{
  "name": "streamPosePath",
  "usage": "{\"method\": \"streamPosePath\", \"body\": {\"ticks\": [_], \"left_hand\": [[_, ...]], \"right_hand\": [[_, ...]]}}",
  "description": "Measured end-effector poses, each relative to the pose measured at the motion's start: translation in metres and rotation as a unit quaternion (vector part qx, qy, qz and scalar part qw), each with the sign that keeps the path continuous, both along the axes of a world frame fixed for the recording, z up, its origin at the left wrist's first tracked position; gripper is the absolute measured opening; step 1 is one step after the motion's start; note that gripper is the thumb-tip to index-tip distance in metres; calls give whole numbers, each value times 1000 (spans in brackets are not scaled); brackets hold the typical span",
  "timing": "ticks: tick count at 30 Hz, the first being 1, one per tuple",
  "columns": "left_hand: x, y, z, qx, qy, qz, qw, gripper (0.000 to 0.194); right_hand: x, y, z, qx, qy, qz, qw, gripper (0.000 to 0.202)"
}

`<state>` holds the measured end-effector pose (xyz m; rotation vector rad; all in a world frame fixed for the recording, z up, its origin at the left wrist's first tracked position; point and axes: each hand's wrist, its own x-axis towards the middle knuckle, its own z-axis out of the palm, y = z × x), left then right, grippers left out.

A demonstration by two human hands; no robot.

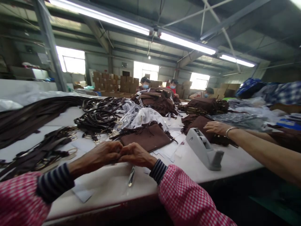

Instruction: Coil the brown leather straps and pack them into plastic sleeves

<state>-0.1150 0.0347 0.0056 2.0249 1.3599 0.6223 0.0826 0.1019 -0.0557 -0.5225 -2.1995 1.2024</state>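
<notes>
My left hand and my right hand meet fingertip to fingertip above the front of the white table. The fingers of both are curled and pressed together; whatever they pinch is too small or hidden to make out. Just beyond them lies a flat brown pouch with fringe along its far edge. Below my right hand a slim metal tool rests on the table. A small white slip lies near the front edge, below my left hand.
A grey tape dispenser stands right of the pouch. Another person's hand reaches in from the right onto brown pouches. Black straps with rings and dark strips lie at left. Three masked people are across the table.
</notes>
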Motion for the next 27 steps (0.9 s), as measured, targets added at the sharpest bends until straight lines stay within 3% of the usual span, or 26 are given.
{"method": "streamPosePath", "body": {"ticks": [4, 7, 10, 12, 15, 18, 23, 27], "left_hand": [[-10, 5, 25, 10, 26, -35, 999, 35], [-32, 5, 34, -80, 62, -54, 993, 35], [-48, 3, 28, -183, 50, -65, 980, 40], [-51, 0, 19, -199, 13, -45, 979, 39], [-52, -6, 8, -195, -28, -15, 980, 39], [-52, -11, 3, -204, -43, 5, 978, 44], [-44, -15, 2, -253, -62, 41, 964, 47], [-32, -10, -5, -259, -108, 58, 958, 49]], "right_hand": [[7, -6, 4, -21, 25, -3, 999, 17], [6, -10, 9, -24, 24, -4, 999, 13], [3, -10, 10, -62, 26, 13, 998, 15], [5, -9, 8, -74, 19, 20, 997, 21], [14, -4, 5, 11, 0, -14, 1000, 35], [24, 2, 2, 122, -41, -68, 989, 29], [23, 6, -4, 127, -55, -103, 985, 21], [18, 4, -3, 129, -37, -94, 986, 20]]}}
